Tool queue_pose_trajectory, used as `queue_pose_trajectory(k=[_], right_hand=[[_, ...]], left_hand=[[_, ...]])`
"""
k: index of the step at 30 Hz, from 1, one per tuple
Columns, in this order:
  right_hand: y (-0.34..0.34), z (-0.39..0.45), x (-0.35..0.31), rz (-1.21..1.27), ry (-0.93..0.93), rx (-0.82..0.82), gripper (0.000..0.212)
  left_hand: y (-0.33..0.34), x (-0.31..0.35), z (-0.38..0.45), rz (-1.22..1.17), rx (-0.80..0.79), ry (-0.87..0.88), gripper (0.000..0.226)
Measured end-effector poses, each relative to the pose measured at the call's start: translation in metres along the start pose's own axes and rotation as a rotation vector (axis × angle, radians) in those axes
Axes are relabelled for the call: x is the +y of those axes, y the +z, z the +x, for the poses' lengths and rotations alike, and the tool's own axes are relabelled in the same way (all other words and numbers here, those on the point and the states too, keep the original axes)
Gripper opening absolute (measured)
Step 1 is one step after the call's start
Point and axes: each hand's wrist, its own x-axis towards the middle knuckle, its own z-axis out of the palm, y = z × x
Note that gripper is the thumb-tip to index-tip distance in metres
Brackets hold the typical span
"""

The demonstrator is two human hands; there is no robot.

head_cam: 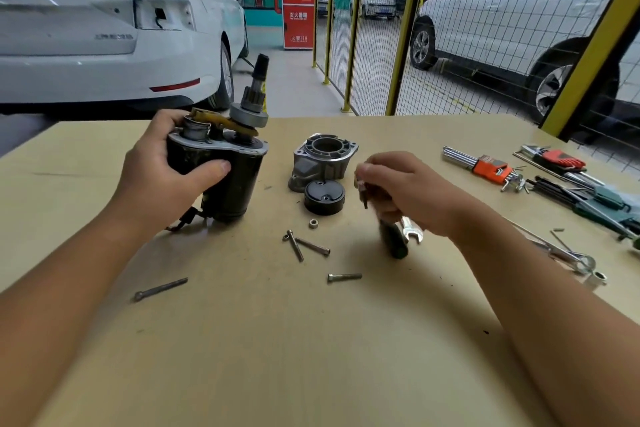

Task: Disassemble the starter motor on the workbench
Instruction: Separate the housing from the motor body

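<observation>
Right, nearest me on the workbench [311, 340]: loose bolts, one at 7 o'clock [161, 289], one near 6 [344, 276], a crossed pair [306, 245] further up w/ a small nut [313, 223] just beyond.

My right hand [408, 194] sits at 3 o'clock, fingers curled round a dark-handled tool [393, 239]; handle points back toward me, working end hidden under the fingers, too blurred to name. An open-end wrench [410, 230] lies just beside it.

My left hand [162, 170] is at 9 o'clock, wrapped round the starter motor [228, 177], thumb across the front of the black body, fingers behind. Motor stands upright on the bench, long axis vertical, tilted a bit to 1 o'clock; pinion shaft [254, 94] up top, yellowish fork lever [221, 123] exposed beside the solenoid plunger.

Btwn the hands: black end cap [324, 197] touching the removed alu nose housing [323, 158], so disassembly looks partway done.

Key relation: motor lies at 9 o'clock from the right hand's tool, well apart; left hand already on it, so I reckon the right must cross over the cap & housing to reach the top end.

Far right: hex key sets [491, 166].
</observation>
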Motion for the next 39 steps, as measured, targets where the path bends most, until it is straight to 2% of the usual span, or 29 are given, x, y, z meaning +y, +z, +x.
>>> queue_pose_trajectory(k=[4, 7, 12, 15, 18, 24, 29, 39], right_hand=[[0.027, -0.002, -0.01, 0.529, -0.037, 0.026, 0.018], [0.051, 0.004, -0.02, 0.733, -0.058, 0.058, 0.021], [0.085, 0.034, -0.062, 0.665, -0.254, 0.13, 0.003], [0.103, 0.058, -0.084, 0.518, -0.452, 0.254, 0.004], [0.122, 0.077, -0.095, 0.434, -0.597, 0.382, 0.014], [0.138, 0.095, -0.098, 0.254, -0.67, 0.574, 0.022], [0.136, 0.09, -0.083, 0.156, -0.664, 0.557, 0.019], [0.134, 0.08, -0.078, 0.171, -0.682, 0.497, 0.009]], left_hand=[[0.005, 0.001, 0.0, 0.054, 0.032, 0.033, 0.054], [0.009, -0.001, -0.001, 0.061, 0.033, 0.042, 0.055], [0.008, -0.001, 0.002, 0.075, 0.034, 0.056, 0.052], [0.007, -0.004, 0.003, 0.054, 0.043, 0.043, 0.051], [0.006, -0.008, 0.004, 0.017, 0.041, 0.031, 0.051], [0.002, -0.015, 0.006, 0.019, 0.025, 0.036, 0.051], [0.003, -0.014, 0.006, 0.012, 0.036, 0.044, 0.054], [0.003, -0.01, 0.005, -0.027, 0.027, 0.026, 0.051]])
